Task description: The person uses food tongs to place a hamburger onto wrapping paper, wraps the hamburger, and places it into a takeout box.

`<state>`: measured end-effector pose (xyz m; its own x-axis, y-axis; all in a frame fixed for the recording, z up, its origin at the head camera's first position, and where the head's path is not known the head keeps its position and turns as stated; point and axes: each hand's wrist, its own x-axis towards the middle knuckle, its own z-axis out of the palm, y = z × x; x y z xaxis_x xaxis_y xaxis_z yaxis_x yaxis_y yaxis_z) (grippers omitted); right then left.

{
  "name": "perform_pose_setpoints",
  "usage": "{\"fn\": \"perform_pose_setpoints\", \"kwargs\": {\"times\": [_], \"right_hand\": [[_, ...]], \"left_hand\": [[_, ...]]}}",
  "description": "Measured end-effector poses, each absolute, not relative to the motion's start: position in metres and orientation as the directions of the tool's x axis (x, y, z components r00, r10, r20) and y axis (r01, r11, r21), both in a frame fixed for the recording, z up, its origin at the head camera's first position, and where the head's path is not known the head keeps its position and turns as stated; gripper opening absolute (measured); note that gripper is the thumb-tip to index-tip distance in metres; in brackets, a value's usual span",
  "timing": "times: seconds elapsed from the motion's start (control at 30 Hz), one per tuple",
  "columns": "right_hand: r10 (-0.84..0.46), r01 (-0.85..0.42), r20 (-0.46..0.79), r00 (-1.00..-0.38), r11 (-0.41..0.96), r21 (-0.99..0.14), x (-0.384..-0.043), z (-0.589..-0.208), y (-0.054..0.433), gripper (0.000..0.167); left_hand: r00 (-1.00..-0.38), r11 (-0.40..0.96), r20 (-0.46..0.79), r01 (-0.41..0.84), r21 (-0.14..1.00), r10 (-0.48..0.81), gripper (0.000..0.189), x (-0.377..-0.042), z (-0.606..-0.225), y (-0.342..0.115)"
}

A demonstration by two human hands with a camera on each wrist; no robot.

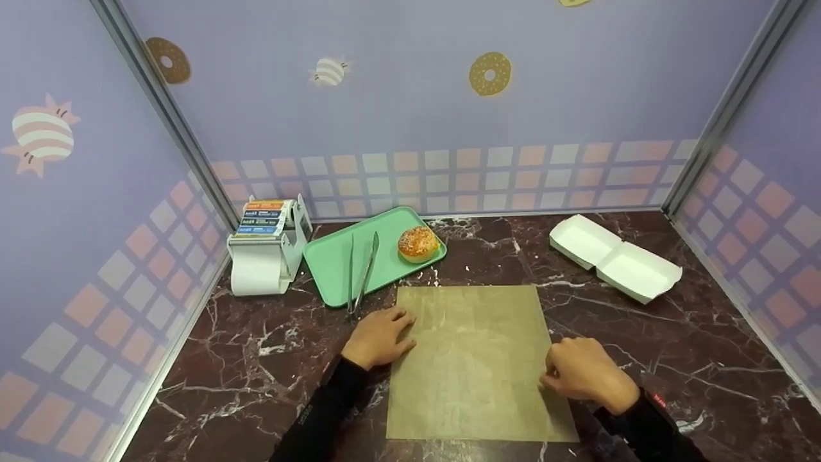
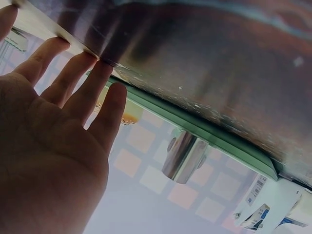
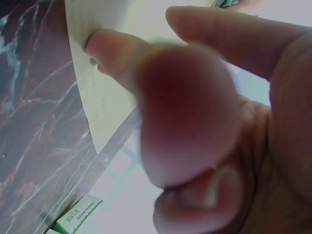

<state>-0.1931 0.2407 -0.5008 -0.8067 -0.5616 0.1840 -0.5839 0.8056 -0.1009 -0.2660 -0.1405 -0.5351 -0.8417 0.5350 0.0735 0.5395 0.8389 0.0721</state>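
We see a square sheet of brown wrapping paper (image 1: 471, 366) flat on the marbled tabletop (image 1: 256, 398), between our hands. Our left hand (image 1: 380, 339) spreads its fingers at the paper's left edge; our right hand (image 1: 587, 369), fingers curled and gripping nothing, rests an index fingertip near the right edge. Beyond, a green tray (image 1: 327, 256) carries metal tongs (image 1: 367, 273) and a burger bun (image 1: 418, 244), between a label-roll dispenser (image 1: 256, 269) and an open clamshell box (image 1: 635, 273).

Head cam: high, fwd/down over worktop (image 1: 641, 333). L wrist: low, nr-inverted, close behind fingers (image 2: 95, 90), twd tray (image 2: 214, 131) (shared w/ head). R wrist: sideways, v. close; sheet (image 3: 105, 114) shared w/ head.
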Motion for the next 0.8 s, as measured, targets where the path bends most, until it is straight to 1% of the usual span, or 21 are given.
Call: {"fn": "perform_pose_setpoints", "kwargs": {"times": [0.27, 0.6, 0.8], "right_hand": [[-0.535, -0.559, 0.2, -0.821, 0.823, -0.095, -0.191, -0.5009, 0.2363, 0.046], [-0.518, -0.543, 0.212, -0.829, 0.835, -0.084, -0.1915, -0.5031, 0.2348, 0.048], [-0.514, -0.542, 0.224, -0.828, 0.837, -0.08, -0.1907, -0.5031, 0.2343, 0.051]], "left_hand": [[-0.856, 0.85, 0.05, 0.517, 0.105, 0.514, 0.049, -0.2657, -0.5338, -0.1398], [-0.857, 0.849, 0.055, 0.515, 0.115, 0.512, 0.049, -0.266, -0.535, -0.1402], [-0.848, 0.844, 0.057, 0.53, 0.084, 0.527, 0.051, -0.2686, -0.5354, -0.1414]]}}
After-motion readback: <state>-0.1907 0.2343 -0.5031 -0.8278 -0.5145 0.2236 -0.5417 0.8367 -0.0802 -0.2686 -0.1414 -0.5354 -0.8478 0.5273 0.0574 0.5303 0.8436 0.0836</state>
